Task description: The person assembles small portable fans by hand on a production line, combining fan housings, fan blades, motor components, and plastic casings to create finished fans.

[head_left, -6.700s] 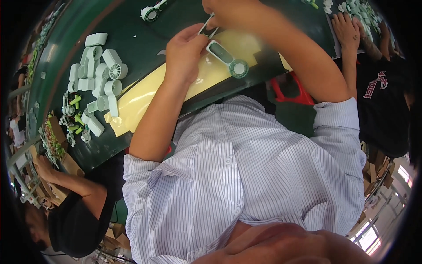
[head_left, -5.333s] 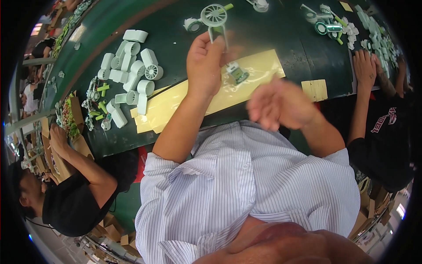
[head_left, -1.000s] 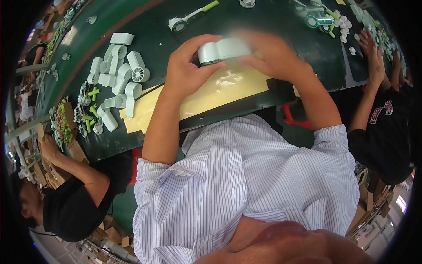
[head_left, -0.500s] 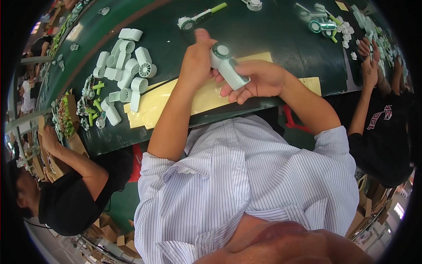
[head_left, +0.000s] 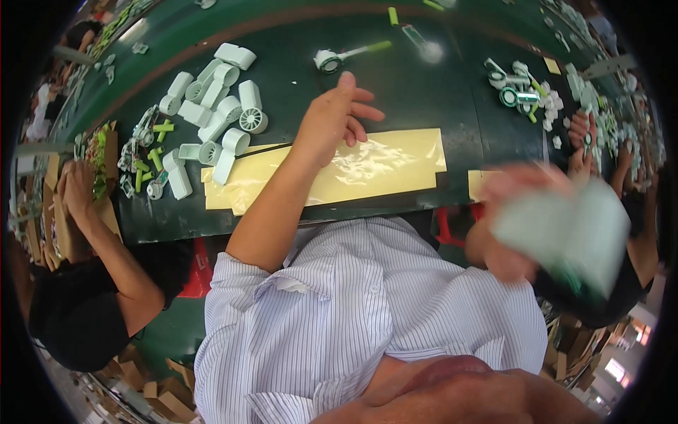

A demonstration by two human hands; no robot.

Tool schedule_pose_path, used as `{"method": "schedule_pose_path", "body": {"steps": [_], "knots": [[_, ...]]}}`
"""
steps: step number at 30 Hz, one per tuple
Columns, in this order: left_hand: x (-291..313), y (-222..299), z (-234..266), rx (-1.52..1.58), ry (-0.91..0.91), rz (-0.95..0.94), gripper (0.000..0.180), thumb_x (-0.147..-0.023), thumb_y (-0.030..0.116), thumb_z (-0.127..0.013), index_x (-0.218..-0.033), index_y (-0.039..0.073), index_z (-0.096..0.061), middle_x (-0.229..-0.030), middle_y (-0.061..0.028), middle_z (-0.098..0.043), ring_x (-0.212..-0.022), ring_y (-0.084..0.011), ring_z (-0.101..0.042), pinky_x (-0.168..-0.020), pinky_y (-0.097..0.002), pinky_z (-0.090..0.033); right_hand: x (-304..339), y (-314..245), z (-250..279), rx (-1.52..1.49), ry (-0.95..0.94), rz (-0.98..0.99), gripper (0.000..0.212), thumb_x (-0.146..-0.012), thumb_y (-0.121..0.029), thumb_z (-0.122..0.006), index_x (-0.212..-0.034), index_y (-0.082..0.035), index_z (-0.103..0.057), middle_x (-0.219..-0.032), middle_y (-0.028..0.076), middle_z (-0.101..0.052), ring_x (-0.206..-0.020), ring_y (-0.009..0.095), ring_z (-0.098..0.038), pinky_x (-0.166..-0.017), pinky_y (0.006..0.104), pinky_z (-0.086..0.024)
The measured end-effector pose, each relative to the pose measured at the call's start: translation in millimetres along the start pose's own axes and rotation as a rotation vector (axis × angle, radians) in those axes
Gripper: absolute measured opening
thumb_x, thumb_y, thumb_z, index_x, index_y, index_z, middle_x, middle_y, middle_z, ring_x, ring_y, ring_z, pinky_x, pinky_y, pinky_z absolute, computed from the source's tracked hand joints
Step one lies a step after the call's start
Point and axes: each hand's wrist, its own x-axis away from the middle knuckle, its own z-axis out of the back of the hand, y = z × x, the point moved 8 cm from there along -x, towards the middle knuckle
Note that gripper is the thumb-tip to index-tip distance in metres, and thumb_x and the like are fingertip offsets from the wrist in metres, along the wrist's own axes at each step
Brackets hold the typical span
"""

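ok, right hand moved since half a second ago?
Yes. The right hand has moved right and toward the wearer's body, from over the large yellow sheet to beyond its right end.

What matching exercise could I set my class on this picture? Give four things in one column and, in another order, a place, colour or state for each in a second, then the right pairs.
Column one
1. left hand
2. right hand
3. glossy sheets
4. hollow housings

Column two
A. yellow, lying flat on the dark green table
B. blurred, with a large pale green object in its grasp
C. pale green, grouped toward the left of the tabletop
D. open, with nothing seen in its grasp

Right pairs: 1-D, 2-B, 3-A, 4-C
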Motion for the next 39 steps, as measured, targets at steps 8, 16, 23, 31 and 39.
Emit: {"method": "schedule_pose_path", "body": {"steps": [8,16,23,31,39], "knots": [[6,-2,-1,-0.110,-0.008,-0.002,0.057,-0.098,0.050,-0.045,-0.109,-0.004,-0.059,-0.090,-0.0138,-0.070,-0.053,-0.0104,-0.055,-0.048,-0.0218,-0.042,-3,-5,56,-0.576,0.454,0.069,0.052,-0.086,-0.030,-0.065,-0.121,0.005,-0.051,-0.101,0.014,-0.064,-0.085,0.021,-0.062,-0.081,0.0362,-0.048],[6,-23,-14,-0.388,-0.109,-0.126,0.025,-0.091,0.021,-0.066,-0.105,0.000,-0.062,-0.081,-0.0037,-0.065,-0.064,-0.0085,-0.058,-0.059,-0.0232,-0.048,-167,88,-84,-0.329,-0.094,-0.101,0.048,-0.079,-0.041,-0.070,-0.103,0.000,-0.063,-0.088,0.016,-0.064,-0.078,0.031,-0.063,-0.072,0.0389,-0.048],[6,-16,-31,-0.632,-0.157,-0.248,0.027,-0.089,0.018,-0.068,-0.106,-0.002,-0.061,-0.081,-0.0062,-0.066,-0.066,-0.0076,-0.057,-0.060,-0.0244,-0.048,-338,246,-234,0.049,-0.127,-0.444,0.059,-0.081,-0.054,-0.061,-0.109,-0.002,-0.067,-0.106,0.017,-0.068,-0.100,0.033,-0.065,-0.086,0.0425,-0.050],[4,-20,-20,-0.575,-0.154,-0.163,0.033,-0.087,0.019,-0.069,-0.112,-0.001,-0.060,-0.091,-0.0119,-0.070,-0.063,-0.0110,-0.060,-0.058,-0.0271,-0.049,-379,266,-257,0.143,-0.474,-0.358,0.073,-0.078,-0.066,-0.061,-0.113,-0.002,-0.067,-0.114,0.017,-0.066,-0.106,0.033,-0.063,-0.091,0.0443,-0.049],[10,-8,-29,-0.656,-0.181,-0.177,0.032,-0.087,0.021,-0.068,-0.110,0.001,-0.060,-0.092,-0.0112,-0.070,-0.066,-0.0205,-0.065,-0.061,-0.0328,-0.051,-268,504,-164,0.506,-0.537,-0.291,0.044,-0.084,-0.030,-0.063,-0.117,-0.001,-0.061,-0.111,0.022,-0.064,-0.104,0.036,-0.061,-0.089,0.0462,-0.047]]}}
